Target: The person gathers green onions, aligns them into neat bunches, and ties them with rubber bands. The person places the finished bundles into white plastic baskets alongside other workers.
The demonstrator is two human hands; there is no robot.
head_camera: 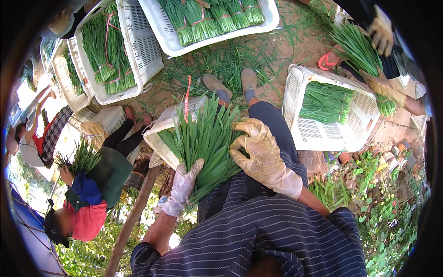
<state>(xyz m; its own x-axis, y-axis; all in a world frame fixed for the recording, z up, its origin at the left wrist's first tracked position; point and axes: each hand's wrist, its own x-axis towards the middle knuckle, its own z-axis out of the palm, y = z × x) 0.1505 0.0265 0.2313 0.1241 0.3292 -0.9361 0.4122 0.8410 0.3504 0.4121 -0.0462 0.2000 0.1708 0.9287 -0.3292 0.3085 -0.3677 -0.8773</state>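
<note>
A large bunch of flat green leaves, likely garlic chives [207, 138], lies over my lap. My left hand [185, 181], in a thin whitish glove, grips its lower left side with the thumb over the leaves. On the bunch's right side rests my right hand [258, 152], in a soiled pale glove, its fingers curled against the leaves; the fingertips are partly hidden among them. Behind the bunch stands a white plastic crate [162, 147] that holds more chives. A red tie [188, 98] sticks up near the crate's far edge.
White crates [273, 17], [138, 45] with tied chive bundles stand ahead and left; another crate [332, 138] is at right. Loose leaves [221, 62] litter the ground around my shoes. Co-workers hold chives at left [79, 194] and right [387, 86]. A wooden pole [133, 221] slants at lower left.
</note>
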